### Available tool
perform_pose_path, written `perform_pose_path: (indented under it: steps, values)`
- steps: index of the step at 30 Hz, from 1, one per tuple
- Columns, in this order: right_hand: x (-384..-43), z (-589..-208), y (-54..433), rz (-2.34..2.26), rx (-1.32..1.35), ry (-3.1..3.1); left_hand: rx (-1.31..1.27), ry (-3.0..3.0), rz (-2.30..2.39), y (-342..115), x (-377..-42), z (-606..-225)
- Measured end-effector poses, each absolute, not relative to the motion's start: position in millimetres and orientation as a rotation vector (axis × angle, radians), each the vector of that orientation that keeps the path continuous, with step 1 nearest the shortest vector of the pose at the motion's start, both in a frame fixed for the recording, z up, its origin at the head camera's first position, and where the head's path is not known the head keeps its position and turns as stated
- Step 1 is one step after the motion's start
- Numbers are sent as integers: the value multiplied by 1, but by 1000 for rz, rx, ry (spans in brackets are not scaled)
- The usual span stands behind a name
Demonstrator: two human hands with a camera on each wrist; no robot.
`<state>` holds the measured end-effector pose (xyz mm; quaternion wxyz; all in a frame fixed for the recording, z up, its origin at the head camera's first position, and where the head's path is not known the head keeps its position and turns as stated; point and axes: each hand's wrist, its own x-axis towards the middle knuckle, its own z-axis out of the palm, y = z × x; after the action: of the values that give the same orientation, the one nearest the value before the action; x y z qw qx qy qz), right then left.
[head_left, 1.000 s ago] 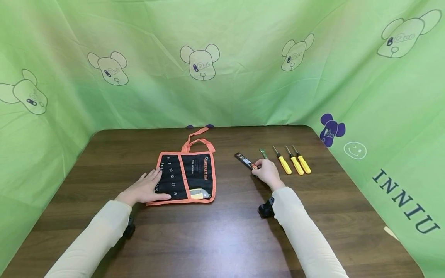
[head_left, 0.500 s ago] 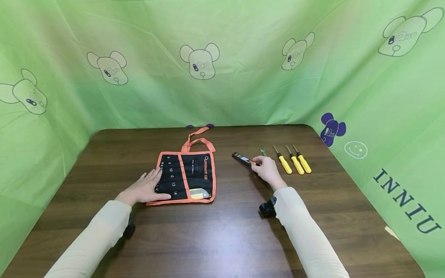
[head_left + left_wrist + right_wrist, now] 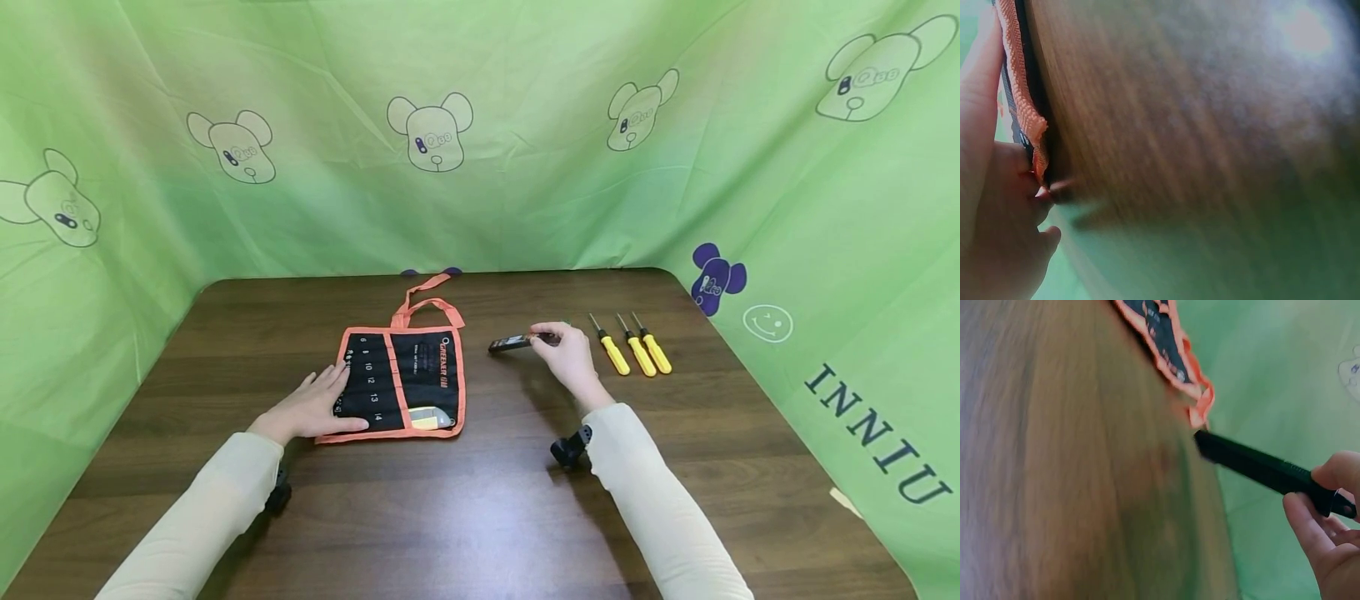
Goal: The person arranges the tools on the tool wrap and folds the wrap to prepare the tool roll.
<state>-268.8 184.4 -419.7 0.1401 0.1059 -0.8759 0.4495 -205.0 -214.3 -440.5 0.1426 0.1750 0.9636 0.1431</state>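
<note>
My right hand pinches a slim black case with a printed label, lifted above the table to the right of the pouch. In the right wrist view, thumb and fingers grip the black case near the end with a holed tab. My left hand rests with spread, straight fingers on the left part of a black tool pouch with orange edging, which lies flat. A yellow and grey tool shows in the pouch's lower right. In the left wrist view, the fingers lie by the orange edging.
Several things lie on the brown table. Three yellow-handled screwdrivers lie side by side right of my right hand. Orange ties stretch from the pouch's far edge. A green cloth hangs around the table.
My right hand has raised the black case slightly and turned it from slanting to nearly level, its free end now closer to the pouch. My left hand has stayed put.
</note>
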Motion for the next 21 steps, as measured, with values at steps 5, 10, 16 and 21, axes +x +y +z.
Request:
perform_pose_path:
  steps: [5, 10, 16, 21]
  values:
    - [-264, -413, 173, 1506, 366, -2466, 500, 2781, 409, -214, -205, -440]
    - [-259, -411, 161, 1745, 444, -2423, 496, 2782, 399, -214, -205, -441]
    - [-238, -394, 145, 1928, 488, -2442, 499, 2781, 402, -214, -205, -441]
    - [-238, -403, 137, 1936, 558, -2460, 504, 2781, 405, -214, -205, -441]
